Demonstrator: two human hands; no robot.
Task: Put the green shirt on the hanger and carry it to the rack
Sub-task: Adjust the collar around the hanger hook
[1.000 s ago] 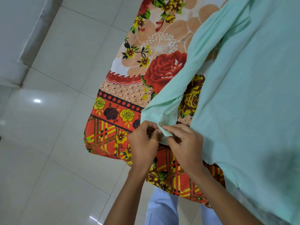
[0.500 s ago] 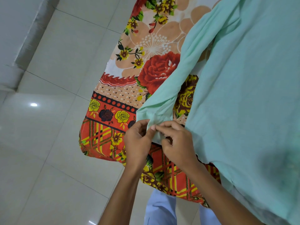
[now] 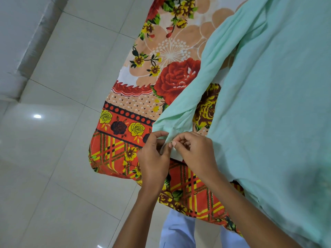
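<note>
Pale green shirt (image 3: pixel 268 104), sleeve twisted

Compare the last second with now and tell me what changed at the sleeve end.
Little changed. Both hands keep pinching the cuff of the green shirt's sleeve; the left hand and right hand have drawn closer, their fingers now bunched together on the fabric. Nothing was let go. The shirt's body and the floral bedsheet lie as before.

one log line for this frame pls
phase: sleeve prep | left hand: pinching sleeve cuff | right hand: pinching same cuff | green shirt: on floral sheet | hanger: not visible
</note>
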